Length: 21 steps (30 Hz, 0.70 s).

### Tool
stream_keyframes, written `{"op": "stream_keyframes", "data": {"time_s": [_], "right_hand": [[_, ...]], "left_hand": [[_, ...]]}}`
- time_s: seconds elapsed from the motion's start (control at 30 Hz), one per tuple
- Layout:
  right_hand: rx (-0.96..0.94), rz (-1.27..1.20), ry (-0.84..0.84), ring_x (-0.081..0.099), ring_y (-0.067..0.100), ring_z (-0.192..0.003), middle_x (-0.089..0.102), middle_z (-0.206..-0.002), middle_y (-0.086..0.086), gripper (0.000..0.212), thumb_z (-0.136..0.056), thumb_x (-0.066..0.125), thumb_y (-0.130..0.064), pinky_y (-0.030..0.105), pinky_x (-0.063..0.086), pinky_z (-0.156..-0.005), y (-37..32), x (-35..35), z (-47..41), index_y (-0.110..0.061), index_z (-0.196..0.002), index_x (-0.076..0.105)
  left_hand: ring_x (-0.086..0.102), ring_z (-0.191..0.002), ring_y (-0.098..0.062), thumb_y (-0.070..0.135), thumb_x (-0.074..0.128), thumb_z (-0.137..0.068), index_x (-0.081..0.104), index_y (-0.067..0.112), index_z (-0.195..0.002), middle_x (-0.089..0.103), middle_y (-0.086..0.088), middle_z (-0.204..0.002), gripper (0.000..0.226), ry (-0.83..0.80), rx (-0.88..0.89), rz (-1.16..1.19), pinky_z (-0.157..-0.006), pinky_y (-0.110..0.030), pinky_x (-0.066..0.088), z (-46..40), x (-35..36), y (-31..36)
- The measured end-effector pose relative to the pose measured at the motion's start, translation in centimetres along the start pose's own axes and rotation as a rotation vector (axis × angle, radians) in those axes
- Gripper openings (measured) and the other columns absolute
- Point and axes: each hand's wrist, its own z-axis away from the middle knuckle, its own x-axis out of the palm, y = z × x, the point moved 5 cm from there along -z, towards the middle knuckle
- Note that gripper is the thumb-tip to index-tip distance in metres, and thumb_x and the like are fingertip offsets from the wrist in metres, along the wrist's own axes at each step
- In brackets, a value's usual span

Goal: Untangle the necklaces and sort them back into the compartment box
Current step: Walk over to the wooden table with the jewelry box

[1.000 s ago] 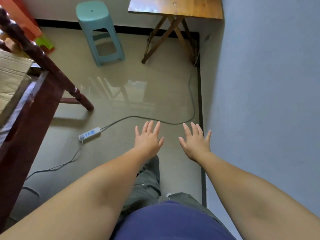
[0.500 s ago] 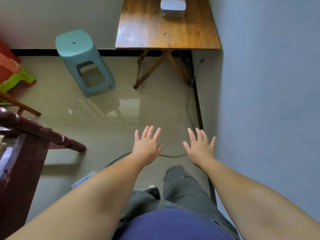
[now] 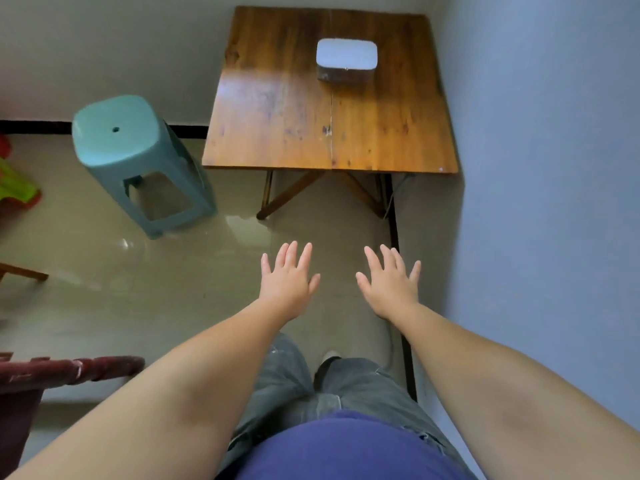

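White rounded box (image 3: 346,58), lid closed, on wooden table (image 3: 277,109)

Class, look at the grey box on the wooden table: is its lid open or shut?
Shut. The box shows an unbroken pale lid lying flat over its darker sides, with no compartments or necklaces visible. Both hands are empty, short of the table.

My view: wood table (image 3: 298,109), glossy varnish w/ worn, scuffed patches; box (image 3: 346,60) on it, smooth matt lid. Teal stool (image 3: 135,161) looked like smooth plastic. Floor (image 3: 138,289) was polished, reflective tile.
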Motion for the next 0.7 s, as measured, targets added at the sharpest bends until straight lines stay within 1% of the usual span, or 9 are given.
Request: {"op": "stream_keyframes", "data": {"time_s": [0.1, 0.23, 0.37, 0.5, 0.63, 0.7], "right_hand": [[-0.042, 0.002, -0.008, -0.002, 0.022, -0.147, 0.005, -0.161, 0.005, 0.058, -0.098, 0.022, -0.048, 0.060, -0.004, -0.112, -1.5, -2.0, -5.4, -0.031, -0.150, 0.005], [-0.051, 0.002, 0.006, -0.002, 0.023, -0.147, 0.004, -0.161, 0.005, 0.058, -0.098, 0.022, -0.048, 0.060, -0.004, -0.112, -3.3, -4.6, -13.7, -0.030, -0.150, 0.004], [0.019, -0.005, 0.022, -0.002, 0.024, -0.148, 0.004, -0.161, 0.005, 0.058, -0.098, 0.021, -0.049, 0.060, -0.002, -0.113, -4.5, -8.2, -21.6, -0.030, -0.150, 0.003], [0.099, -0.060, 0.056, 0.000, 0.025, -0.148, 0.005, -0.161, 0.005, 0.059, -0.098, 0.020, -0.051, 0.061, 0.001, -0.113, -5.6, -12.1, -27.8, -0.030, -0.150, 0.004], [0.145, -0.107, 0.057, 0.001, 0.025, -0.148, 0.005, -0.161, 0.006, 0.060, -0.097, 0.019, -0.052, 0.060, 0.001, -0.113, -5.3, -14.6, -32.6, -0.030, -0.150, 0.004], [0.143, -0.103, 0.063, 0.002, 0.026, -0.148, 0.006, -0.161, 0.006, 0.062, -0.097, 0.023, -0.053, 0.059, 0.002, -0.114, -4.6, -15.8, -35.5, -0.029, -0.150, 0.005]], "left_hand": [[-0.005, -0.145, -0.022, 0.049, 0.022, -0.097, -0.004, 0.025, -0.148, 0.002, -0.007, -0.159, 0.062, -0.011, -0.005, -0.003, -0.113, -0.054, -0.002, -5.1, -1.8, -0.7], [-0.007, -0.145, -0.022, 0.051, 0.020, -0.097, -0.006, 0.026, -0.148, 0.000, -0.006, -0.159, 0.063, -0.020, -0.004, -0.005, -0.113, -0.053, -0.004, -13.6, -4.2, -2.7], [-0.007, -0.145, -0.021, 0.052, 0.020, -0.096, -0.004, 0.027, -0.148, 0.000, -0.005, -0.160, 0.062, -0.025, 0.033, -0.002, -0.113, -0.053, -0.004, -22.7, -8.0, -5.0], [-0.005, -0.145, -0.023, 0.051, 0.018, -0.097, -0.004, 0.026, -0.148, 0.002, -0.005, -0.159, 0.062, -0.029, 0.101, -0.069, -0.114, -0.054, -0.002, -30.9, -12.6, -6.0], [-0.002, -0.146, -0.023, 0.053, 0.017, -0.096, -0.001, 0.027, -0.148, 0.005, -0.005, -0.159, 0.061, -0.043, 0.121, -0.030, -0.114, -0.053, 0.000, -37.0, -14.9, -5.0], [0.001, -0.146, -0.023, 0.052, 0.018, -0.096, 0.003, 0.026, -0.148, 0.008, -0.005, -0.159, 0.060, -0.043, 0.130, 0.013, -0.114, -0.052, 0.002, -39.4, -15.3, -4.0]]}}
